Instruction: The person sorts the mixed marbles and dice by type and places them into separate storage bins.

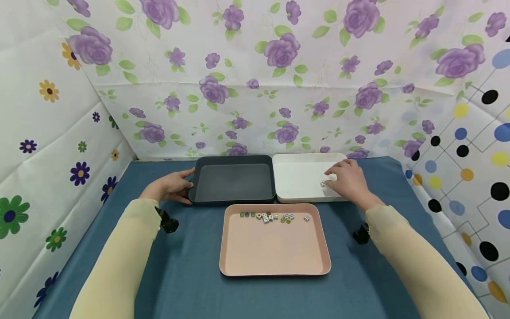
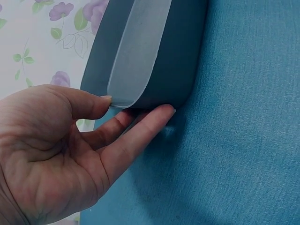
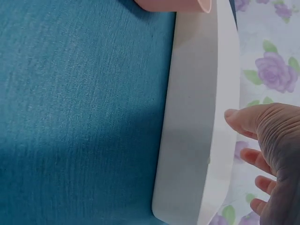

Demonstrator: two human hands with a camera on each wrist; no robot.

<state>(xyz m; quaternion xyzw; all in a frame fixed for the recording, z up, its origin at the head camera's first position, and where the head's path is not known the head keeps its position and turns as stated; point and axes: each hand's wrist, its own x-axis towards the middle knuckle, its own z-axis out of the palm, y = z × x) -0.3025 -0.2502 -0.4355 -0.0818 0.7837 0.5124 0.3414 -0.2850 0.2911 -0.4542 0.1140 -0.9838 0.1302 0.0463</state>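
At the left end of a dark grey tray [image 1: 235, 201] is my left hand [image 2: 61, 154]. It holds that end, with the thumb on the rim and the other fingers against the outer wall. My right hand [image 1: 349, 180] is over the right side of a white tray [image 1: 295, 198], fingers bent down and apart. Close to its fingertips, a small white die [image 1: 322, 184] shows in that tray. In the right wrist view, nothing shows between the thumb and the fingers.
In front stands a pink tray [image 1: 275, 252]. Along its far side lie several white dice [image 1: 266, 219] and small green beads [image 1: 247, 214]. A blue cloth [image 1: 191, 274] covers the table. Flowered sheets [image 1: 255, 110] rise behind and at the sides.
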